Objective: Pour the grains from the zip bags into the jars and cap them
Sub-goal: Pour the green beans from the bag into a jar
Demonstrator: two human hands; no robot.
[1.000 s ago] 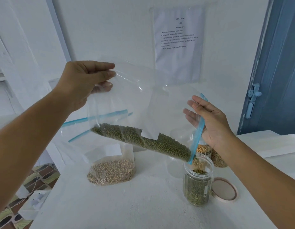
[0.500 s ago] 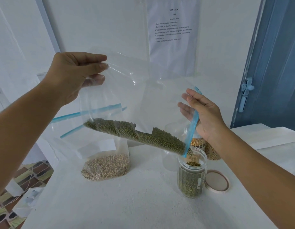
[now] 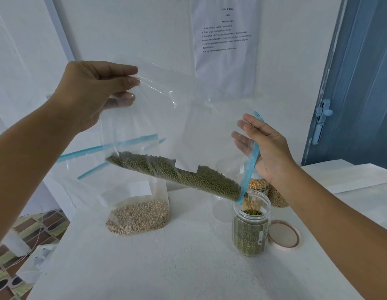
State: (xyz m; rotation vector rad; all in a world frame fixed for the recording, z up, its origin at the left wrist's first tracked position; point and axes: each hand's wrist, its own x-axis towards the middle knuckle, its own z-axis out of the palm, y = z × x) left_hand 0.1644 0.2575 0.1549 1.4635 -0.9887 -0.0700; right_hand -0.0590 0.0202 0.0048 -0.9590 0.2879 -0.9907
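A clear zip bag [image 3: 173, 118] hangs tilted in the air, its green mung beans [image 3: 179, 173] lying along the lower edge. My left hand [image 3: 95, 92] pinches the bag's upper left corner. My right hand [image 3: 266, 148] holds the blue zip mouth [image 3: 250, 167], whose lower tip sits just over an open clear jar [image 3: 251, 231]. That jar stands on the white table [image 3: 166, 267] and is nearly full of green beans. Its beige lid [image 3: 283, 234] lies flat beside it on the right.
A second zip bag of pale tan grains [image 3: 137, 216] stands at the table's middle left. Behind the open jar are a jar of yellow corn [image 3: 256, 185], an empty clear jar [image 3: 226, 187] and a bag of tan grains [image 3: 277, 198]. Wall behind; blue door right.
The pile of green beans in the jar has risen toward the rim while the bag stays tilted over it. Both hands keep the same hold.
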